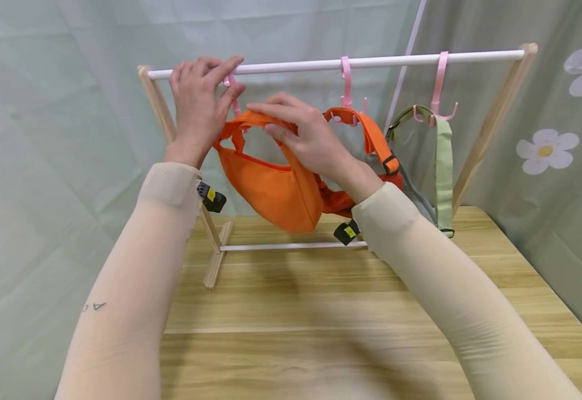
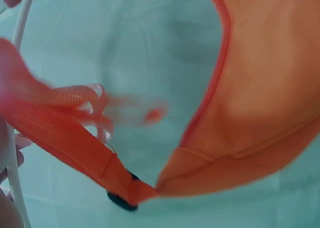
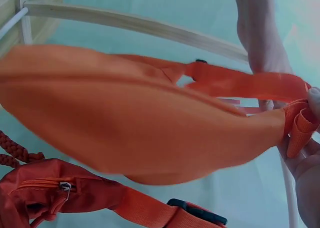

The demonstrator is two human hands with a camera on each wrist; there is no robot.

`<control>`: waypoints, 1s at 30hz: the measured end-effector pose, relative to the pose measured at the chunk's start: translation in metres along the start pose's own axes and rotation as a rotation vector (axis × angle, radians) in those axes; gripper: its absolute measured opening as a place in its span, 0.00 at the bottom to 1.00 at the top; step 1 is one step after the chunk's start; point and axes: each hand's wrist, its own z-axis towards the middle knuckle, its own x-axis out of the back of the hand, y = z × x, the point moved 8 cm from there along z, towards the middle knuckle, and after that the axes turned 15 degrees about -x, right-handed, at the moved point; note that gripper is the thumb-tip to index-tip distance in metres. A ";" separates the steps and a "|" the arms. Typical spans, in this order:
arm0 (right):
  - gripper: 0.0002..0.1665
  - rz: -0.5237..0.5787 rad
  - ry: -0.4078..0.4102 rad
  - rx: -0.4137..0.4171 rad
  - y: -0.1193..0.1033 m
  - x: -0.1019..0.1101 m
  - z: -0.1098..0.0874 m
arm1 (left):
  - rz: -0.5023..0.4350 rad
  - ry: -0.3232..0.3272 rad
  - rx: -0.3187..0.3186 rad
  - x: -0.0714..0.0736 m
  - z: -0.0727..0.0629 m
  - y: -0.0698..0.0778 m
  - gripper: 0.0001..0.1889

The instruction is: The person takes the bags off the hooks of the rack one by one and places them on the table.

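From the head, the left hand is up at the white rail, its fingers reaching over it and its thumb beside a pink hook; whether it pinches the hook, I cannot tell. The right hand, lower and to its right, pinches the strap of an orange bag, which hangs below and between both hands, near that hook. Just past the right hand, an orange belt hangs from a second hook; farther right, a green strap hangs from a third. The wooden table lies beneath both hands.

From the left wrist, fingertips show at the edge by the rail, with the hook and strap blurred beside them and a black buckle on the strap; their grip is unclear.

From the right wrist, thumb and fingers close on a fold of strap, the bag stretching away from them, a red pouch near it and the left forearm beyond
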 end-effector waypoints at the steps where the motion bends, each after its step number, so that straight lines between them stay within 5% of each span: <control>1: 0.22 0.001 0.001 0.006 -0.001 0.001 0.000 | -0.001 -0.001 0.000 0.000 0.000 0.000 0.27; 26: 0.22 -0.083 -0.025 -0.034 0.000 0.008 -0.010 | -0.020 -0.026 -0.050 -0.005 0.000 0.005 0.27; 30: 0.22 -0.079 -0.003 -0.042 0.003 0.012 -0.010 | -0.073 0.059 -0.061 0.002 -0.011 0.005 0.26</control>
